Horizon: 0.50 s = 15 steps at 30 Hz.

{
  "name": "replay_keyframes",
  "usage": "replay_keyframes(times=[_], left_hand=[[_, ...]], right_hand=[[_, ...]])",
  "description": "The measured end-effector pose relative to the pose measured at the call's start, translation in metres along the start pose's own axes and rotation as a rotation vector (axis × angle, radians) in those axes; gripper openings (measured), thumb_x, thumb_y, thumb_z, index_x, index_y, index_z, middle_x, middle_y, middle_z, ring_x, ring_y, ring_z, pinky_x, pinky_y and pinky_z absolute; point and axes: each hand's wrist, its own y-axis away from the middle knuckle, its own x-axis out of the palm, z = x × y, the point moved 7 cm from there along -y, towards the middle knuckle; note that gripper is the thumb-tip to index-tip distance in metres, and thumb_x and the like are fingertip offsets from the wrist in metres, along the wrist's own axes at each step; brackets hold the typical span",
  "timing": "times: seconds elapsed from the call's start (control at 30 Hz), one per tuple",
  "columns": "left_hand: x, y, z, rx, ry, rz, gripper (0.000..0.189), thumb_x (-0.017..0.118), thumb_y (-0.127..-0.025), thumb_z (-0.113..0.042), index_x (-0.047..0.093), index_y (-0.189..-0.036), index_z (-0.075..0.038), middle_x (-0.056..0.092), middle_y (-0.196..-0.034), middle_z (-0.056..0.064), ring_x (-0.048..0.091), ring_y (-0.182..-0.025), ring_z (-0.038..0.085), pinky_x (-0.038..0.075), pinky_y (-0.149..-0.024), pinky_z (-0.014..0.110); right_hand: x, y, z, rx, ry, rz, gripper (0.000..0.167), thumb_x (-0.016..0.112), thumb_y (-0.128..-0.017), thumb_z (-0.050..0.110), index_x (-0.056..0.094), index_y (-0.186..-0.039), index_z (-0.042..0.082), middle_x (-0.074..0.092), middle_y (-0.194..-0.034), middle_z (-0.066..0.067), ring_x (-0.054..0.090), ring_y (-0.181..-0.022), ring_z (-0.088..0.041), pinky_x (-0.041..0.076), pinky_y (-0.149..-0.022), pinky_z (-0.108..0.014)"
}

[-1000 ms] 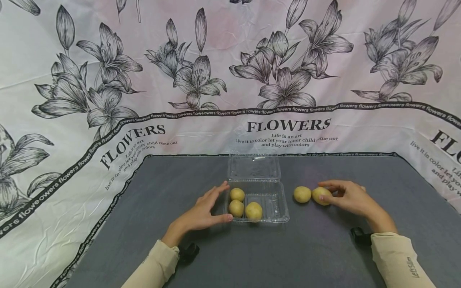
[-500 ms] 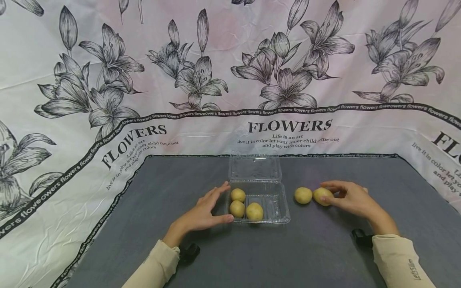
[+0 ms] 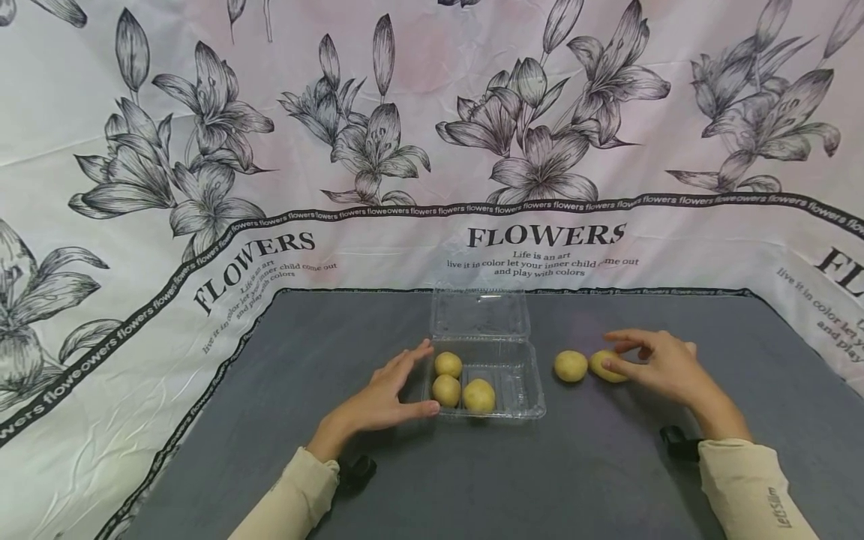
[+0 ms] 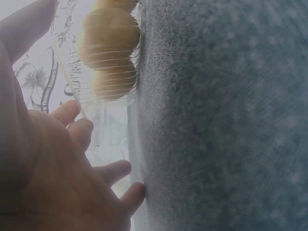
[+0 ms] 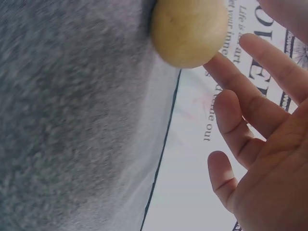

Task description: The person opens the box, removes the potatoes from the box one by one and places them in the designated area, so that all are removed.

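On the left, my left hand [image 3: 380, 397] rests with spread fingers at the side of a clear plastic clamshell box [image 3: 516, 382]. Its thumb is at the near corner and the fingertips at the left rim. Three potatoes [image 3: 479, 396] lie inside the box, and two of them show through its ribbed wall [image 4: 110, 38] in the left wrist view. To the right, my right hand [image 3: 664, 367] hovers around the outer of two loose potatoes [image 3: 599, 365], thumb overlapping it and fingers raised above. In the right wrist view its fingers are loosely spread beside the potato [image 5: 190, 31].
The box's lid [image 3: 479, 315] stands open at the back. Another loose potato [image 3: 570, 366] sits between the box and the right hand's potato. Grey cloth [image 3: 540, 480] covers the table, and a flower-printed curtain [image 3: 378, 247] hangs behind it.
My right hand's fingers have lifted and loosened from around the outer potato, shifting slightly up and right. The left hand, the box and the potatoes have stayed in place.
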Motion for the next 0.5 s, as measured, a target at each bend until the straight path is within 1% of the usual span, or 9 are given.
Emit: replay_keyframes(times=[0.13, 0.23, 0.4, 0.5], left_hand=[[0.000, -0.001, -0.001, 0.008, -0.009, -0.003, 0.092, 0.070, -0.092, -0.054, 0.020, -0.164, -0.026, 0.006, -0.172, -0.013, 0.009, -0.160, 0.033, 0.012, -0.120, 0.070], [0.000, -0.002, -0.001, 0.001, -0.018, 0.002, 0.093, 0.069, -0.092, -0.056, 0.019, -0.164, -0.026, 0.005, -0.172, -0.014, 0.008, -0.160, 0.033, 0.013, -0.120, 0.070], [0.001, -0.002, 0.001, -0.010, -0.013, 0.004, 0.093, 0.068, -0.092, -0.056, 0.018, -0.164, -0.027, 0.004, -0.172, -0.013, 0.005, -0.160, 0.035, 0.011, -0.121, 0.070], [0.000, -0.001, 0.001, -0.010, -0.010, 0.002, 0.092, 0.069, -0.092, -0.056, 0.019, -0.164, -0.028, 0.005, -0.172, -0.012, 0.004, -0.160, 0.036, 0.010, -0.120, 0.071]], right_hand=[[-0.002, 0.000, 0.003, 0.002, 0.001, -0.002, 0.052, 0.075, -0.092, 0.042, 0.067, -0.132, 0.010, 0.076, -0.114, -0.015, 0.055, -0.093, -0.027, 0.019, -0.077, -0.045], [-0.003, 0.000, 0.006, -0.010, 0.005, -0.012, 0.053, 0.076, -0.092, 0.041, 0.067, -0.133, 0.010, 0.076, -0.114, -0.015, 0.055, -0.094, -0.027, 0.019, -0.077, -0.045], [-0.007, -0.002, 0.017, -0.052, -0.004, -0.046, 0.049, 0.078, -0.090, 0.037, 0.068, -0.131, 0.012, 0.076, -0.113, -0.015, 0.053, -0.091, -0.025, 0.019, -0.078, -0.044], [-0.011, -0.003, 0.028, -0.088, -0.006, -0.062, 0.048, 0.079, -0.090, 0.035, 0.068, -0.132, 0.014, 0.076, -0.114, -0.013, 0.052, -0.092, -0.020, 0.021, -0.079, -0.044]])
